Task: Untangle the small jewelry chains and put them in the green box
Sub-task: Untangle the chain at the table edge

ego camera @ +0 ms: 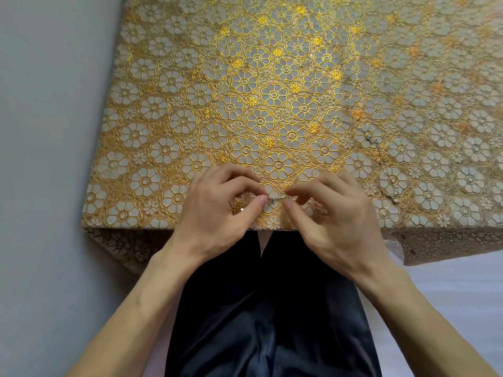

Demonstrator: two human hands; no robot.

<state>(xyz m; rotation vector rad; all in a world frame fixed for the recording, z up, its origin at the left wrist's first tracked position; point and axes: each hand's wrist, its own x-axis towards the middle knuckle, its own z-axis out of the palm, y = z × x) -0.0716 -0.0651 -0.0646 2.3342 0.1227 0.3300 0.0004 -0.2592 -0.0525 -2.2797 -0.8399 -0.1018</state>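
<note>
Your left hand and right hand are each pinched on an end of a short silver chain, held taut just above the bench near its front edge. Pull harder and a knot may tighten or a link snap. A second chain lies loose to the right; a sweeping wrist could drag it off. Green box not in view.

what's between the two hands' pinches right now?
A short taut stretch of silver chain, pinched by the left hand and the right hand, just above the gold floral tablecloth. Nothing else there, per the head view.
</note>
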